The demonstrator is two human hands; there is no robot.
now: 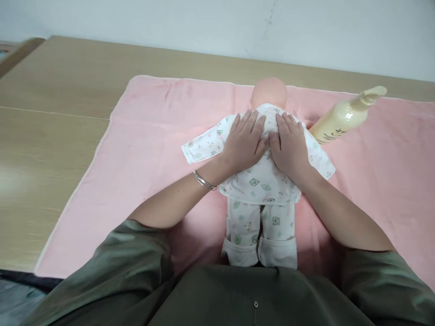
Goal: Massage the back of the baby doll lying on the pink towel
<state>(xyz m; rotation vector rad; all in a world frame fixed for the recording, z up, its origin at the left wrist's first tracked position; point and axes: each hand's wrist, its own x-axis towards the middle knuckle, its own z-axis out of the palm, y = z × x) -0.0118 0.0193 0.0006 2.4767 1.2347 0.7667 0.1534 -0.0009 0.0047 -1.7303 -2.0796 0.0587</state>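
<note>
A baby doll (269,93) lies face down, its bald head pointing away from me. It wears a white printed top (261,185) and matching trousers (243,222) with turned-up cuffs. My left hand (245,141) rests flat on the left side of the doll's upper back, fingers stretched out. On the right side of the back, my right hand (291,144) lies flat too, and the two thumbs nearly meet in the middle. Both palms press on the cloth without gripping it. The doll's face and hands are out of sight.
Under the doll a pink mat (142,131) covers much of the wooden table (64,86). A cream-coloured pump bottle (343,117) lies tilted beside the doll's right-hand sleeve. Behind the table stands a pale wall (204,22).
</note>
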